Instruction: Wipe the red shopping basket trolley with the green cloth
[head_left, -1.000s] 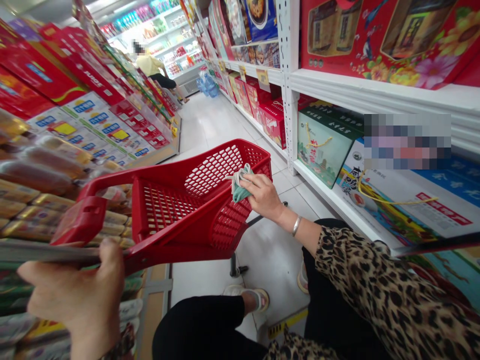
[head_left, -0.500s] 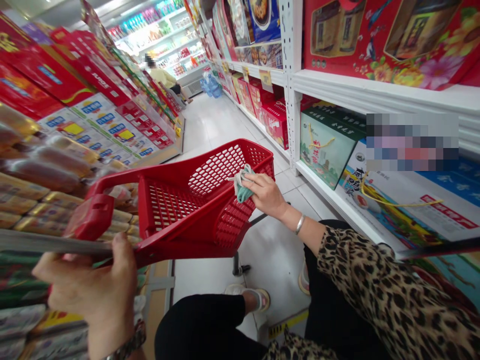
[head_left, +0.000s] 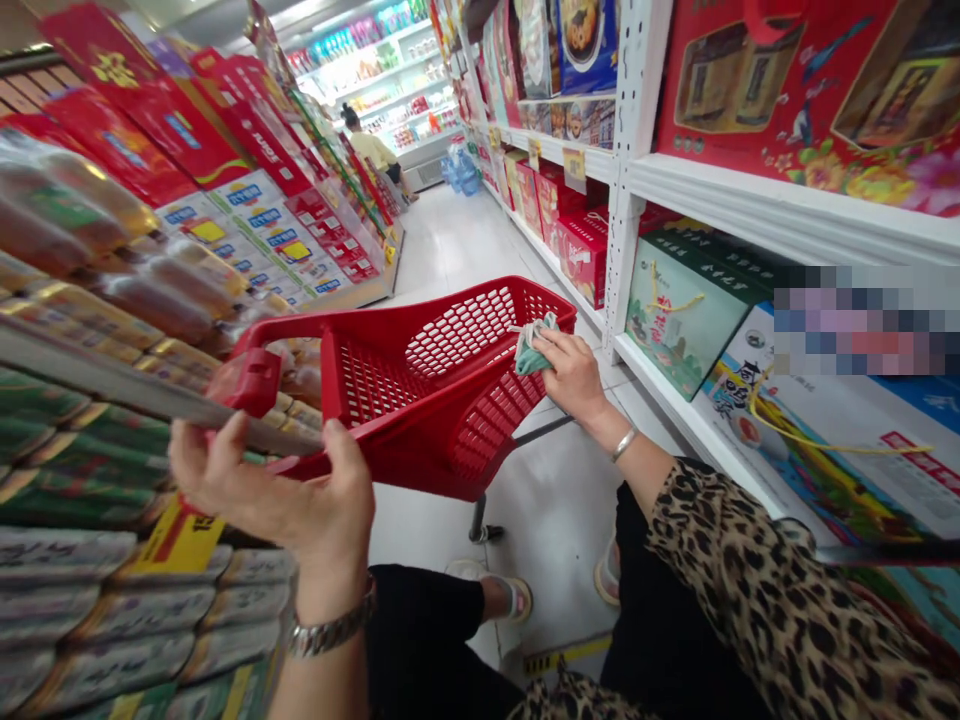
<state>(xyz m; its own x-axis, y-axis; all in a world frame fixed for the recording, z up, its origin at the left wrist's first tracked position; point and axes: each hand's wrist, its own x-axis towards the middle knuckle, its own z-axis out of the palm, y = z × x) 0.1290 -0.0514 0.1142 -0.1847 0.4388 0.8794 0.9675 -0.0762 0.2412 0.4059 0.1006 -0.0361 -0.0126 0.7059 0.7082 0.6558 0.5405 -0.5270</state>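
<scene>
You're working with your hands well apart: your right hand (head_left: 574,378) is pinching a teal cloth (head_left: 531,350) against the far rim of the red mesh shopping basket (head_left: 367,385), centre frame, long axis running away from you; your open left hand (head_left: 274,500) is hovering at its near rim, lower left.

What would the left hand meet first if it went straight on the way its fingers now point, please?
Most likely the trolley's grey handle bar, just past the left hand, though depth is hard to judge.
</scene>
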